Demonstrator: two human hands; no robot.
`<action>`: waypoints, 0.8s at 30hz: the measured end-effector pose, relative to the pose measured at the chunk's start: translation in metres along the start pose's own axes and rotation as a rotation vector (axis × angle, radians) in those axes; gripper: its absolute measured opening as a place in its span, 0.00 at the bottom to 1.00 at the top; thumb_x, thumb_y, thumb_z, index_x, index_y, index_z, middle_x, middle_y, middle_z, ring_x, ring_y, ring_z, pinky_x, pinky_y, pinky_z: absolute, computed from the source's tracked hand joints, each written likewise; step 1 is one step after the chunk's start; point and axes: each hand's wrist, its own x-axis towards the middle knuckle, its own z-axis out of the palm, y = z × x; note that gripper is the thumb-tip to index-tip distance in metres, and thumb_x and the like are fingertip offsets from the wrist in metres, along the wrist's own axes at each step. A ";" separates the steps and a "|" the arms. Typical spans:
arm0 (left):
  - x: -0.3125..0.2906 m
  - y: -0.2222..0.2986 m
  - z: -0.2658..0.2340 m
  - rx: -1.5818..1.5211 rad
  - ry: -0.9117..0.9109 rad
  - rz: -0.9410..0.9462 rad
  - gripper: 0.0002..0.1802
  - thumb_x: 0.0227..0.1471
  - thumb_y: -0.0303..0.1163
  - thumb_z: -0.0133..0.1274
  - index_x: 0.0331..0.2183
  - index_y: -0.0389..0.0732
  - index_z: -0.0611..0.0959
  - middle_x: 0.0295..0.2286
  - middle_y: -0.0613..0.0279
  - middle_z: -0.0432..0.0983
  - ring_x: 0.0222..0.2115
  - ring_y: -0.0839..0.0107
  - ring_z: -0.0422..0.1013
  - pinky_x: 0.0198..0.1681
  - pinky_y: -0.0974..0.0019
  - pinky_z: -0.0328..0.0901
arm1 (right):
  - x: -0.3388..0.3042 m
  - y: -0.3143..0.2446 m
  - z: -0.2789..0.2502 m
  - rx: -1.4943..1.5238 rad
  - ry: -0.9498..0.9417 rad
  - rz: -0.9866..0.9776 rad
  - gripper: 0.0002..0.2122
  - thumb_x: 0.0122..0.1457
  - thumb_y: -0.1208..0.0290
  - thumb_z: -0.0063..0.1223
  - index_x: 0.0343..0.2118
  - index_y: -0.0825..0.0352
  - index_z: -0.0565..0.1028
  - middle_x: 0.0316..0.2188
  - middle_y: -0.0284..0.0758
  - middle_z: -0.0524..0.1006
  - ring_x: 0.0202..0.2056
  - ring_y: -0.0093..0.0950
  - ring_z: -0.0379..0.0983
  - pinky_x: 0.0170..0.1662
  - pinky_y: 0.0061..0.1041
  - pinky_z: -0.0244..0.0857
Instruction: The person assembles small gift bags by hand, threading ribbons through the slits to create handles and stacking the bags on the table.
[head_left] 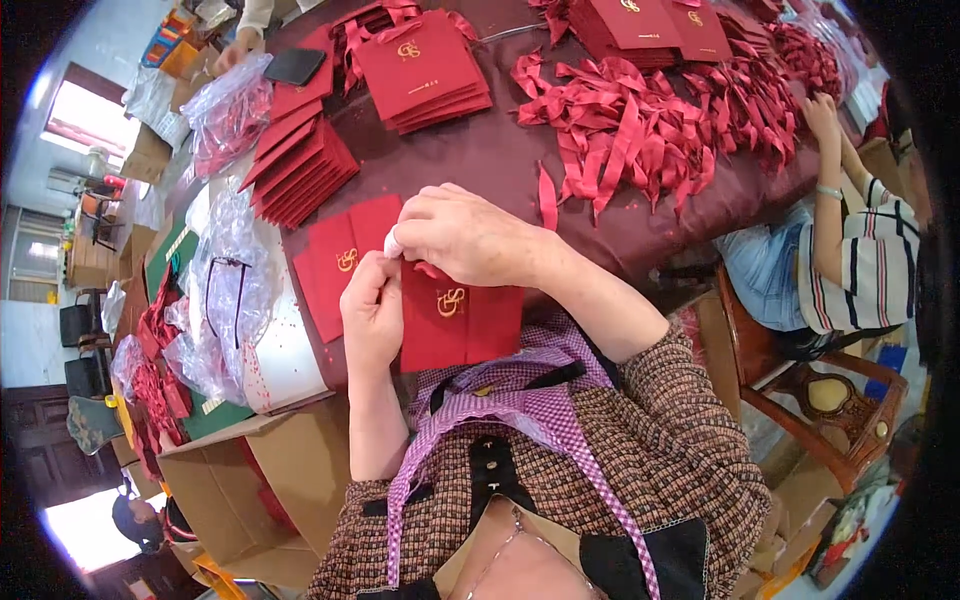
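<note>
- Centre of frame: left hand point(370, 310) and right hand point(465, 232), fingertips pressed together, pinching the red pouch point(480, 335) at its upper left corner; it bears a gold emblem point(450, 302).
- Lower left: open cardboard box point(220, 500) by the table edge.
- Beyond the hands: bare strip of maroon tablecloth point(515, 135), bounded by stacked red pouches point(305, 170) and heaped ribbons point(625, 125).
- Right edge: seated co-worker point(860, 260).
</note>
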 end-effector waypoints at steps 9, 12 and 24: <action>0.008 -0.035 -0.040 -0.830 0.239 -0.379 0.06 0.57 0.25 0.49 0.35 0.33 0.79 0.30 0.61 0.76 0.28 0.74 0.70 0.32 0.71 0.68 | -0.002 -0.001 -0.015 0.156 -0.029 0.034 0.03 0.50 0.77 0.54 0.28 0.62 0.74 0.28 0.35 0.71 0.36 0.36 0.70 0.41 0.32 0.65; 0.013 -0.051 -0.046 -0.792 0.300 -0.384 0.07 0.57 0.25 0.50 0.38 0.34 0.78 0.30 0.61 0.76 0.29 0.75 0.70 0.34 0.71 0.68 | -0.005 0.001 -0.020 0.108 0.007 0.152 0.02 0.53 0.78 0.52 0.30 0.64 0.74 0.29 0.37 0.71 0.36 0.39 0.70 0.41 0.32 0.65; 0.001 -0.009 -0.003 0.378 0.058 0.126 0.06 0.44 0.21 0.59 0.28 0.33 0.79 0.24 0.56 0.69 0.27 0.64 0.68 0.30 0.65 0.63 | 0.003 0.028 -0.003 0.183 0.033 0.235 0.05 0.55 0.80 0.51 0.34 0.68 0.75 0.31 0.39 0.74 0.35 0.35 0.73 0.40 0.29 0.67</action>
